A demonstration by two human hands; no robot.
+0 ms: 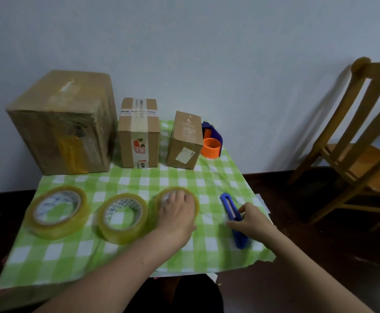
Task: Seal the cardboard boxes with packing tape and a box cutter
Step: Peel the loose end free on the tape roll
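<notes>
Three cardboard boxes stand along the back of the table: a large one (62,123), a medium one (138,134) and a small one (184,141). Three rolls of clear yellowish tape lie flat in a row in front: left roll (56,211), middle roll (122,218) and right roll (192,197). My left hand (176,213) lies on top of the right roll with its fingers curled over it. A blue box cutter (229,208) lies to the right; my right hand (251,220) pinches its middle between thumb and fingers.
A green checked cloth (116,251) covers the table. A blue and orange tape dispenser (211,141) stands behind the small box. A wooden chair (361,141) stands at the right, off the table. A wall is close behind the boxes.
</notes>
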